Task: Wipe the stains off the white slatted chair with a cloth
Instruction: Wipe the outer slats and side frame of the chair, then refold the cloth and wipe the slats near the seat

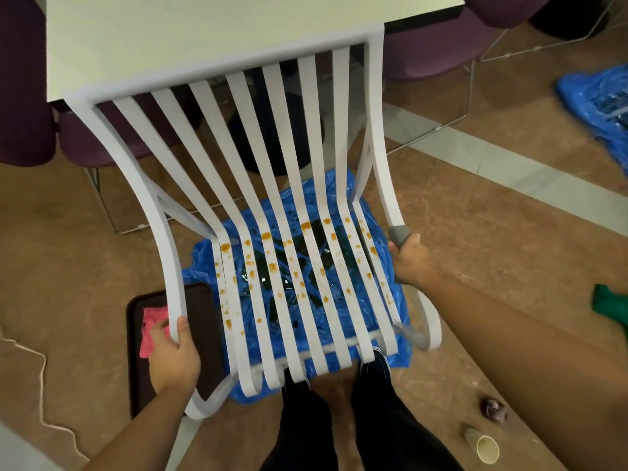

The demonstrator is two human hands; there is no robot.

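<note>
Between the person's two hands stands the white slatted chair (341, 96), its back towards a white worktop (170, 28) and its seat front just above the person's dark shoes (378, 359). The left hand (175, 353) has its grip clamped on the front end of the chair's left armrest, with the thumb on the inner face and the fingers curled round the outer one. The right hand (409, 258) has its grip clamped on the chair's right armrest, fingers wrapped round it just below a grey wrapped patch (399, 234).

Orange stains (306, 225) dot the seat slats, thickest at the rear of the seat and thinner towards its front edge. A pink cloth (151, 334) lies on a dark tray (204, 311) on the floor just left of the chair, beside the left armrest. The left hand covers part of it, and whether the fingers touch it cannot be told.

Under the chair a blue plastic sheet (200, 266) is spread on the brown floor, and a dark puddle (289, 263) on it shows between the slats. Behind and left of the chair stand purple seats (20, 79). Well to the chair's right lie a second crumpled blue sheet (594, 96) and a green thing (608, 304) at the frame's edge. Right of the chair's front, a paper cup (486, 448) lies near a small dark round object (494, 409). A white cord (40, 385) trails over the floor well left of the chair.
</note>
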